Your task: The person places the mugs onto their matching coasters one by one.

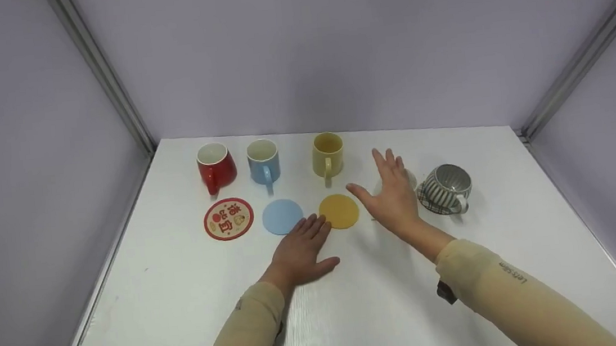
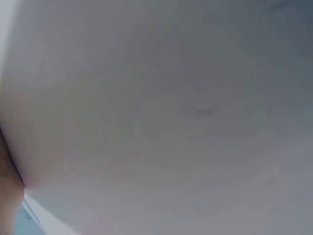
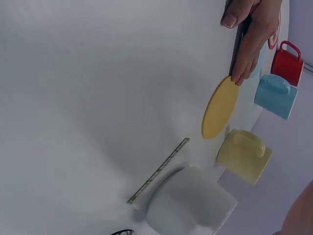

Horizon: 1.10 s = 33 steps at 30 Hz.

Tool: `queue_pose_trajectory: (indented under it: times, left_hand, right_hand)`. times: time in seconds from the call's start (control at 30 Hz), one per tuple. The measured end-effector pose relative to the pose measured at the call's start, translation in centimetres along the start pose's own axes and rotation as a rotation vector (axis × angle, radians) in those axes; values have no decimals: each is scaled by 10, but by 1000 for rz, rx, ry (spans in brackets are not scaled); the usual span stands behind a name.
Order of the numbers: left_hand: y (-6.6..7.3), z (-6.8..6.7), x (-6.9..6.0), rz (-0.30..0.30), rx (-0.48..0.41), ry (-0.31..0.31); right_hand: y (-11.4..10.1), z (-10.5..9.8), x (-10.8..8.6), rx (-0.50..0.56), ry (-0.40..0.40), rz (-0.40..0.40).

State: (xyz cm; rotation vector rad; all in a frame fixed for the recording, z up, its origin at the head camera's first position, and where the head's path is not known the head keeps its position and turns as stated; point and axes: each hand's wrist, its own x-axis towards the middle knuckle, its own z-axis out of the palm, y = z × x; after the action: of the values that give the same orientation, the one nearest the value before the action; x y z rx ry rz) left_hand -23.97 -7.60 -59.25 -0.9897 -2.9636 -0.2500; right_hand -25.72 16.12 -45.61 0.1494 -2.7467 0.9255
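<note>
My left hand [image 1: 301,250] lies flat on the table with straight fingers, its fingertips by the edges of the blue coaster [image 1: 283,216] and the yellow coaster [image 1: 340,211]. Fingers spread, my right hand [image 1: 395,201] is over a white mug [image 3: 188,203] and mostly hides it in the head view. Beside that mug, the right wrist view shows a thin gold-patterned edge [image 3: 159,171]. A striped mug [image 1: 448,186] stands on a checked coaster [image 1: 427,204] to the right. The left wrist view is mostly blurred grey.
Along the back stand a red mug [image 1: 216,167], a blue mug [image 1: 263,162] and a yellow mug [image 1: 328,155]. In front of the red mug lies a round red-rimmed coaster [image 1: 228,219] with printed characters. Pale walls [image 1: 296,55] enclose the white table [image 1: 147,318].
</note>
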Motion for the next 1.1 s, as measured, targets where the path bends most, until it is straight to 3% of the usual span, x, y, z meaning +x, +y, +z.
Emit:
queue_pose_trajectory:
  times: [0.3,0.6,0.9,1.1]
  left_hand:
    - [1,0,3,-26,32,-43]
    - [2,-1,1,-38,32,-49]
    - [3,-2,3,-19,33,-40]
    - [2,-4,2,-32,29,-76]
  right_hand:
    - [-23,33,17,-9,-51,-3]
    - [-29,57,34,58,-66,88]
    - [-25,65,49,274,-67,277]
    - [-24,67,59,425,-101,388]
